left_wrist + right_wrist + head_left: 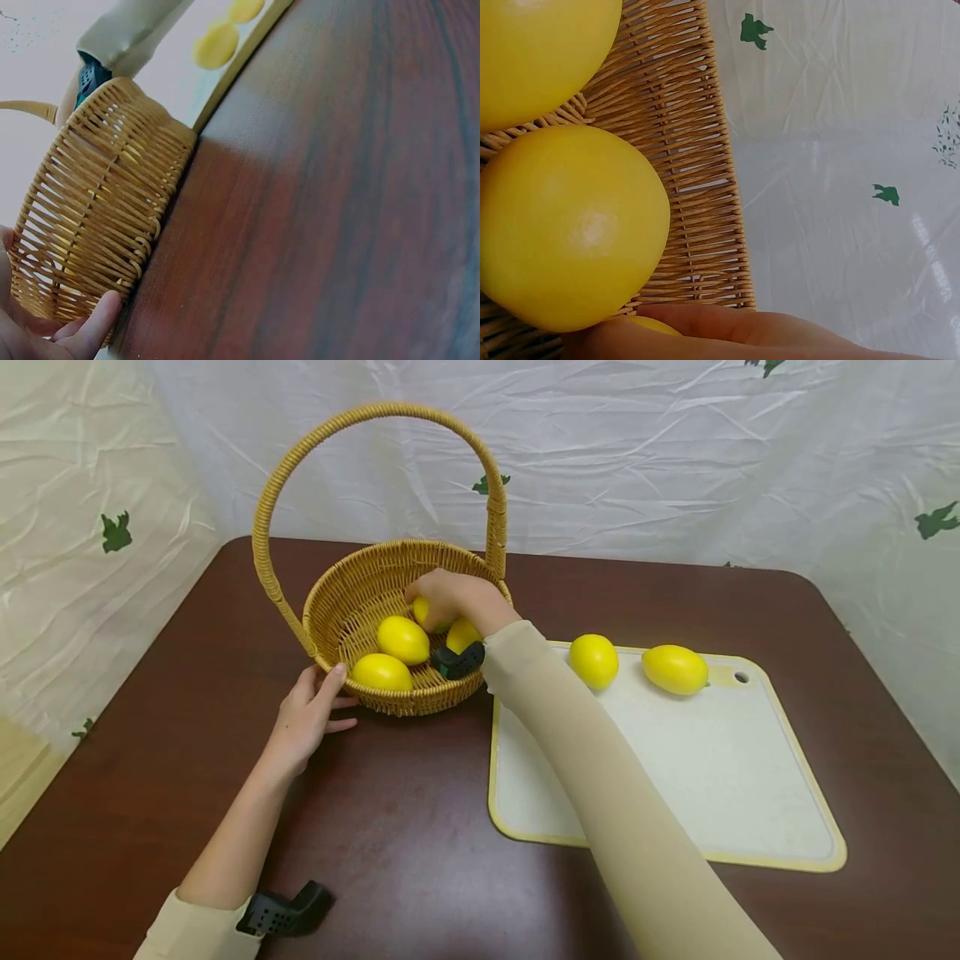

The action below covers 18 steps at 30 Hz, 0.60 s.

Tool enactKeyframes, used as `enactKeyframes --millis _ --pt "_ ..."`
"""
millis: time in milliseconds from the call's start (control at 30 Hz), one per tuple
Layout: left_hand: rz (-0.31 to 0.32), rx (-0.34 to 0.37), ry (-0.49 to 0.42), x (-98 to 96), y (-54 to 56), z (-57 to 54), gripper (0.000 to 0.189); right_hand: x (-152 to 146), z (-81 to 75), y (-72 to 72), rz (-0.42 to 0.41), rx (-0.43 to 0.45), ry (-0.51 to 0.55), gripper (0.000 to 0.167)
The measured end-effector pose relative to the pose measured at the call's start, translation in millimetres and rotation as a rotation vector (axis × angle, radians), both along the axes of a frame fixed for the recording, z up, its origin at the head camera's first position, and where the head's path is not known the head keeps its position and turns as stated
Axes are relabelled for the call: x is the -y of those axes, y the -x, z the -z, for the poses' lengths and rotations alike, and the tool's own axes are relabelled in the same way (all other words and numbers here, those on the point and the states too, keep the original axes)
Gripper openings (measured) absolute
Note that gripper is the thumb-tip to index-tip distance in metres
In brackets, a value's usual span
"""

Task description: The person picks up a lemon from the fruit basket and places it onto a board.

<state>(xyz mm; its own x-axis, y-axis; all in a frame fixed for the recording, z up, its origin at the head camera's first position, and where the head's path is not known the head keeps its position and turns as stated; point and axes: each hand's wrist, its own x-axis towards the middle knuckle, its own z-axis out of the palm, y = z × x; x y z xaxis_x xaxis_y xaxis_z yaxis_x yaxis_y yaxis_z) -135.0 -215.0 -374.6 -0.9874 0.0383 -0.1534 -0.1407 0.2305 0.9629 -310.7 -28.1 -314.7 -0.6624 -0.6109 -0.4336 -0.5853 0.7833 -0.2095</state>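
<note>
A wicker basket with a tall arched handle stands at the left of the table, holding several lemons. My right hand reaches over its right rim and grips a lemon inside, mostly hidden under the fingers. Close to that hand lie another lemon and one partly covered by the wrist camera. A further lemon rests by the front rim. At the basket's front left, my left hand holds its side, thumb at the rim and fingers along the outer wicker wall.
A white cutting board with a yellow edge lies on the right. Two lemons sit at its far side, a rounder-looking lemon and a lemon lying lengthwise. The dark wooden table meets a white curtain behind.
</note>
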Motion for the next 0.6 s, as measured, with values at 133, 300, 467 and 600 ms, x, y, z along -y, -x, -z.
enactKeyframes --millis 133,300,467,600 --pt "-0.003 0.000 -0.001 -0.2 -0.3 0.1 0.078 0.2 0.5 0.3 0.015 0.007 0.000 0.056" --pt "-0.002 -0.002 -0.003 -0.9 0.0 -0.1 0.079 -0.1 1.5 0.8 0.018 -0.001 0.002 0.055" --pt "0.002 -0.010 -0.006 -0.5 0.2 -0.1 0.079 0.1 2.0 1.3 0.014 -0.020 0.002 0.053" --pt "0.003 -0.010 -0.007 0.0 -0.4 0.0 0.079 1.3 2.1 1.3 0.010 -0.024 -0.004 0.053"
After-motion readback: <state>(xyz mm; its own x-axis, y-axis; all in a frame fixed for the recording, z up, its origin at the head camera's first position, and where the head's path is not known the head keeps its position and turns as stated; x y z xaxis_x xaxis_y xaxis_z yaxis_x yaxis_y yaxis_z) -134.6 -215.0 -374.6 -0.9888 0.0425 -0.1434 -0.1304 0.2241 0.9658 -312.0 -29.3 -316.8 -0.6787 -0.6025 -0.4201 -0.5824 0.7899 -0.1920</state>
